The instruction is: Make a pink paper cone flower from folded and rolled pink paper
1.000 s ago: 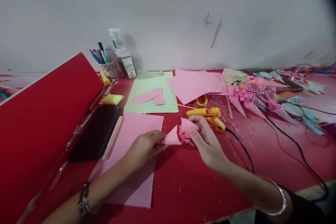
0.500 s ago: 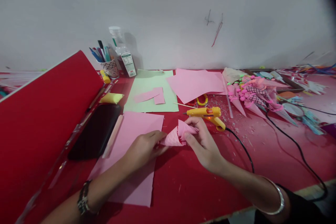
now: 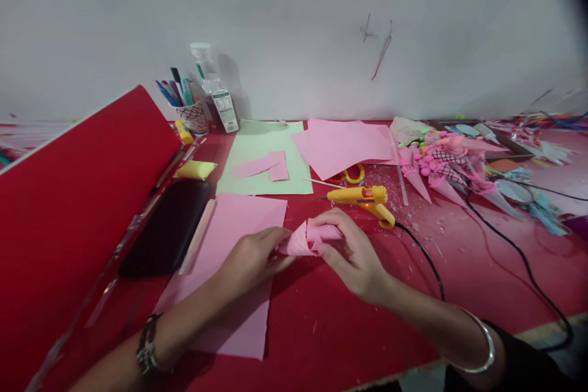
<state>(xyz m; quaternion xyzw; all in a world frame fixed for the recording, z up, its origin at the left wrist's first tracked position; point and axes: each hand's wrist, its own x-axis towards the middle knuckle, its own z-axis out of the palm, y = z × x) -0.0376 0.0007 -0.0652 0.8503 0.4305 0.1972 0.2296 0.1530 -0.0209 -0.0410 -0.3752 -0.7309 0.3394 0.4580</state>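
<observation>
A pink paper cone (image 3: 296, 242) lies on its side in the air between my hands, its narrow end to the left. My left hand (image 3: 252, 257) pinches the cone near its tip. At the wide mouth, my right hand (image 3: 353, 254) has its fingers bent around a rolled piece of pink paper (image 3: 325, 232) that sticks out of the cone. Just beyond my right hand rests a yellow glue gun (image 3: 361, 197) with an orange light on. Under my left forearm is a pink sheet (image 3: 243, 312).
A black phone (image 3: 168, 229) and yellow packet (image 3: 196, 169) lie left, beside a tilted red board (image 3: 87, 190). Behind are a pen cup (image 3: 193, 117), bottle (image 3: 223, 107), green sheet (image 3: 248, 141) and pink sheets (image 3: 344, 144). Finished-looking cones (image 3: 448, 165) and a black cord (image 3: 509, 242) occupy the right.
The fingers of my right hand have shifted at the cone's mouth. The paper flap there, which stood up, is now folded down and rolled. My left hand keeps its hold.
</observation>
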